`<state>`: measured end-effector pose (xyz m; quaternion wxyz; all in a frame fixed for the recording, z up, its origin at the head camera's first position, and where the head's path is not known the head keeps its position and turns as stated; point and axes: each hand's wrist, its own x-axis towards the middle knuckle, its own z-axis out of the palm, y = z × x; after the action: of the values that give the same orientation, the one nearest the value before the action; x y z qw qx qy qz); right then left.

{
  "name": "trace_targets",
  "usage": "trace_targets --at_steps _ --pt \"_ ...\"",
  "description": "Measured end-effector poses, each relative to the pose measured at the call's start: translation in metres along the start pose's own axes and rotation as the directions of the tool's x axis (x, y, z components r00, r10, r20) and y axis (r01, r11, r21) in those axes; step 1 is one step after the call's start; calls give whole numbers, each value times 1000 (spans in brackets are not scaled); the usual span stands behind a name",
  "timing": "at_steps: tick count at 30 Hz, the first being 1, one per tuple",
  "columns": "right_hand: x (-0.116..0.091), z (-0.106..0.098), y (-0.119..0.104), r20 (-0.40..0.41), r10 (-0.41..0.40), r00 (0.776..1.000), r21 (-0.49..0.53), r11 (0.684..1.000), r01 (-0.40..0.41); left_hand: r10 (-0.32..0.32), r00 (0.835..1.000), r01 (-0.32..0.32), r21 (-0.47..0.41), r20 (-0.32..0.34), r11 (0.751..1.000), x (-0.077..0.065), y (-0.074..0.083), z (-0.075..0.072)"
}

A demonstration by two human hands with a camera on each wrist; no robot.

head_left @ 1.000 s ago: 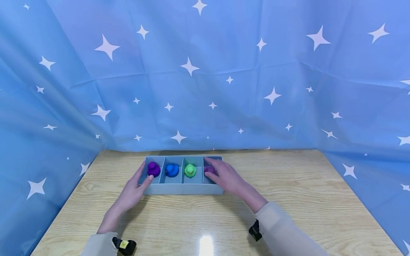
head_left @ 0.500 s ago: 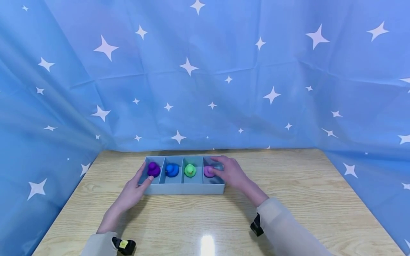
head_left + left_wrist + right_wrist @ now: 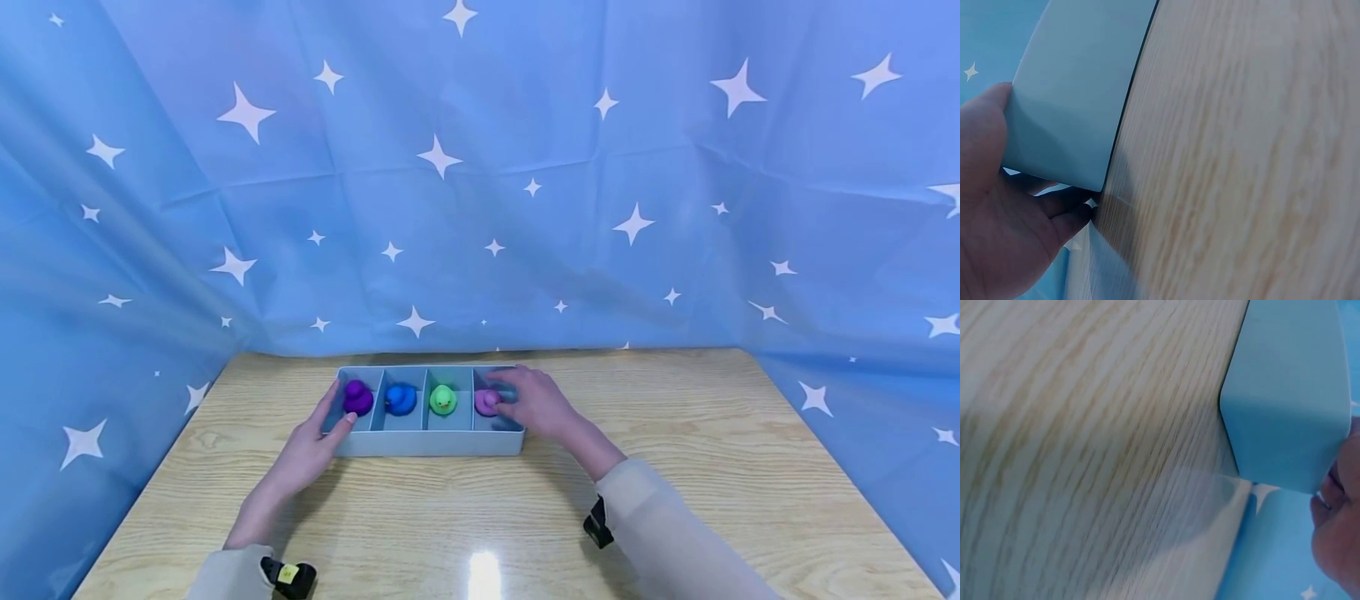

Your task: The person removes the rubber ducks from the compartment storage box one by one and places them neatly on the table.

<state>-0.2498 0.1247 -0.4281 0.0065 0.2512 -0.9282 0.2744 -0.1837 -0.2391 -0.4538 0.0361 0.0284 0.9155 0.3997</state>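
Your head view: bright, even | you have white glare on the table [image 3: 420,517], nearer to you than the tray [image 3: 427,444] | soft shadows before tray's both ends | your wrist views: dimmer, bluish, softly blurred

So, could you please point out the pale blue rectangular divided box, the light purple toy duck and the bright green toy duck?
Pale blue rectangular divided box [image 3: 427,444]: head view, on its near wall.
Light purple toy duck [image 3: 486,403]: head view, middle of its visible surface.
Bright green toy duck [image 3: 443,397]: head view, on its head.
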Motion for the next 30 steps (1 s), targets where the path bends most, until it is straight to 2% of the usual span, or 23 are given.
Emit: trace_targets --at_steps 9,22,30 --pt "1 2 -7 -17 -20 1000 -102 995 18 -2 1000 2 -5 -2 1000 1 -1 0" --pt "0 3 -8 -13 -26 1000 -140 990 24 1 1000 -1 -5 -15 1000 -1 0 1" --pt "3 1 -7 -10 -73 997 -217 974 69 15 1000 -15 -4 -27 1000 0 -1 1"
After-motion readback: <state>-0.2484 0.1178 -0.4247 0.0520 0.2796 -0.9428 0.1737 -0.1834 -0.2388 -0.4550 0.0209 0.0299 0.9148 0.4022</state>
